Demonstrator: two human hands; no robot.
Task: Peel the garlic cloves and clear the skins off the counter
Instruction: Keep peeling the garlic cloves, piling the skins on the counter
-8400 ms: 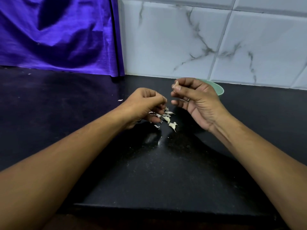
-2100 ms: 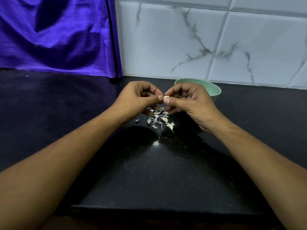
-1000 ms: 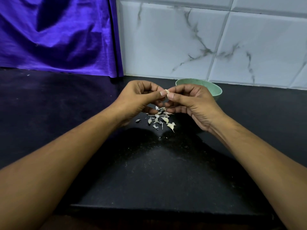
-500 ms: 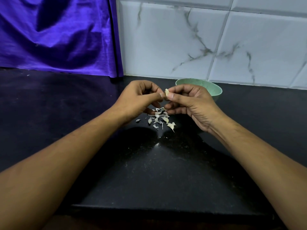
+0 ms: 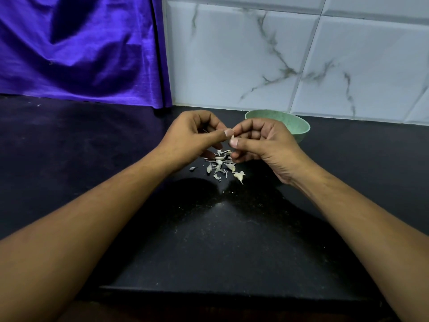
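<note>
A small pale garlic clove [image 5: 232,136] is pinched between the fingertips of both hands, a little above the black counter [image 5: 209,240]. My left hand [image 5: 192,135] grips it with thumb and forefinger from the left. My right hand [image 5: 262,142] holds it from the right, thumb underneath. Directly below the hands lies a loose pile of white garlic skins [image 5: 222,166], with one dark scrap a bit to its left.
A green speckled bowl [image 5: 299,126] stands on the counter just behind my right hand, its inside hidden. A purple cloth [image 5: 81,49] hangs at the back left and a marble-tiled wall [image 5: 290,54] rises behind. The counter's front edge [image 5: 232,296] is near me.
Both hands have stayed together over the skin pile, shifting slightly down, and the clove has turned between the fingertips. More skins lie on the counter than several seconds ago.
</note>
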